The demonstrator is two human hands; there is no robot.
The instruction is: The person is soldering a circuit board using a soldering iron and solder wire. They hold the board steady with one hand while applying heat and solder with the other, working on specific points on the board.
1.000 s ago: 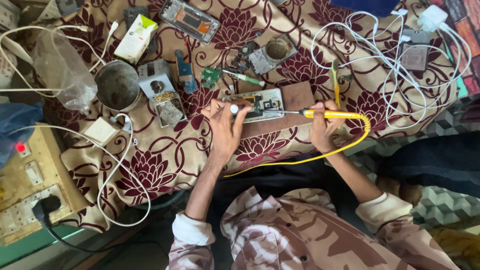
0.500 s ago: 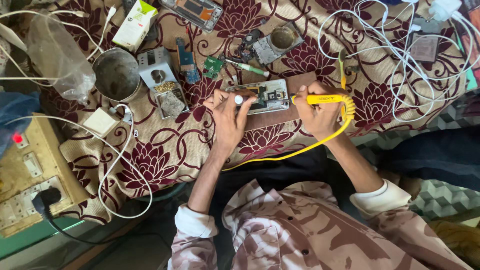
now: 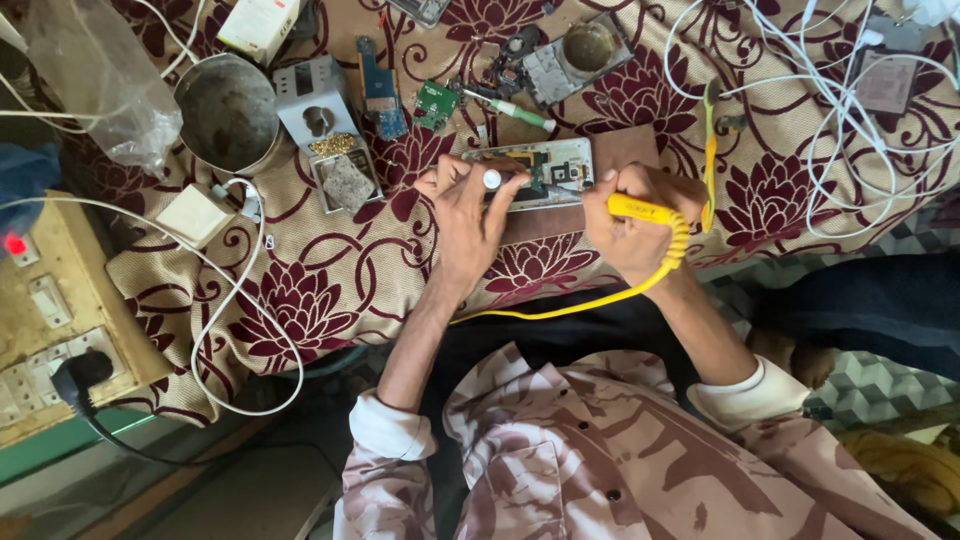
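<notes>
Our right hand (image 3: 635, 215) grips yellow plastic soldering iron (image 3: 640, 210); left hand (image 3: 470, 215) pinches small white-tipped tool (image 3: 492, 180). We keep opened grey phone (image 3: 535, 172) steady, touch gently.

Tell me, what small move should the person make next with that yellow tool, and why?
Probably ease the yellow tool tip a little further onto the opened phone: the right hand aims it there while the left hand steadies the phone on the brown board.

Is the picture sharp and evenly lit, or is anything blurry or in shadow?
Head view: soft, even light, no glare; the left hand, right hand and yellow tool over the opened phone look sharp; the patterned cloth is clear; the floor at bottom left lies darker.
</notes>
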